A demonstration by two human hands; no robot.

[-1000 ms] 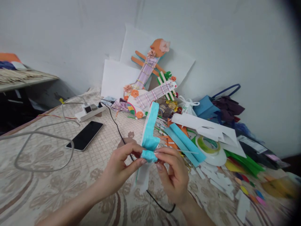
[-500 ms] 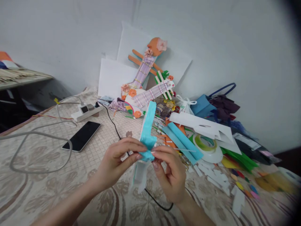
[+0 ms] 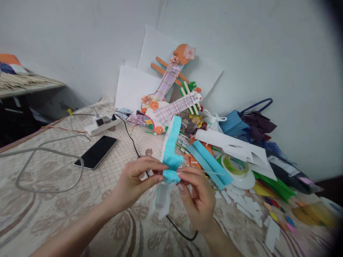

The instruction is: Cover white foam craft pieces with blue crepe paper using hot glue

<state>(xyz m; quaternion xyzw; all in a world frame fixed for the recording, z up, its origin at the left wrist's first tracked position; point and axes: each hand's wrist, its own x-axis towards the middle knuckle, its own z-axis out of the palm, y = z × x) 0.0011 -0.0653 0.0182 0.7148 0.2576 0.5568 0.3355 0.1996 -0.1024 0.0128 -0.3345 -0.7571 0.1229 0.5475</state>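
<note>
Both hands pinch a long turquoise foam strip [image 3: 170,142] where it folds into a small wad. My left hand [image 3: 136,182] grips it from the left with thumb and forefingers closed. My right hand [image 3: 197,196] pinches the same fold from the right. The strip rises up and away from the fingers, and a white backing tail [image 3: 162,198] hangs below them. More turquoise strips [image 3: 209,162] lie on the cloth just right of my hands.
A black phone [image 3: 96,151], a white power strip [image 3: 102,125] and grey and black cables lie left. Paper guitar crafts [image 3: 171,96] lean on the wall. A tape roll [image 3: 237,169], white cut-outs, coloured foam scraps and a blue bag [image 3: 235,121] crowd the right.
The hands and the strip have barely shifted; the fingers keep working the folded end. The view swayed slightly left and then back.
</note>
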